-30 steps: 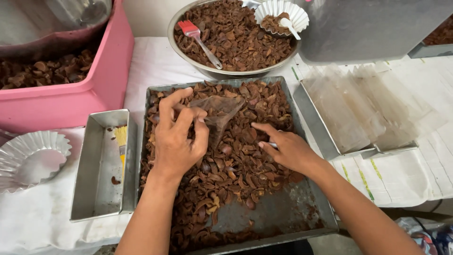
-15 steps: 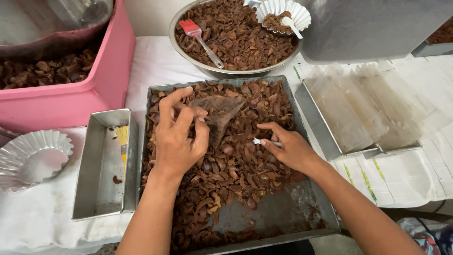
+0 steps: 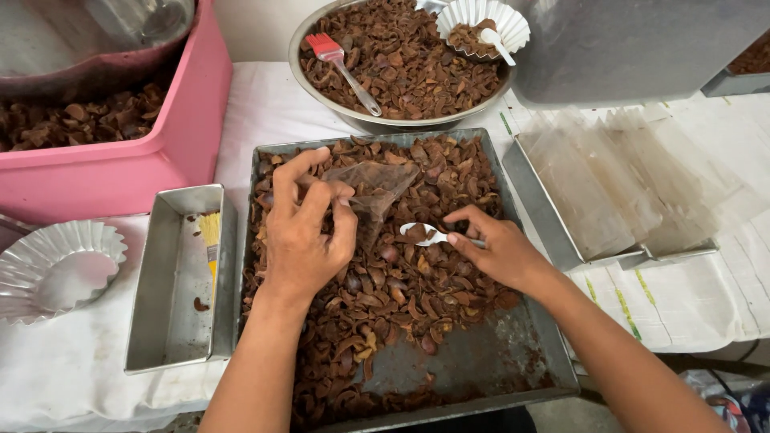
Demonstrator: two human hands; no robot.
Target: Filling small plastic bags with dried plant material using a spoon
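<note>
A grey metal tray (image 3: 481,353) in front of me is covered with brown dried pieces (image 3: 393,297). My left hand (image 3: 305,232) pinches a small clear plastic bag (image 3: 375,186) above the tray, its mouth facing right. My right hand (image 3: 501,248) holds a small white spoon (image 3: 425,234) with a few brown pieces in its bowl, just below the bag's mouth.
A round metal bowl (image 3: 321,88) of the same brown pieces holds a red brush (image 3: 341,64) and a fluted paper cup (image 3: 485,24). A pink tub (image 3: 184,136) stands at the left, a small metal pan (image 3: 172,281) beside the tray, a stack of clear bags (image 3: 626,184) at right.
My right hand has lifted the spoon out of the brown pieces and moved it left, up toward the bag's mouth. The left hand has kept the bag nearly still.
</note>
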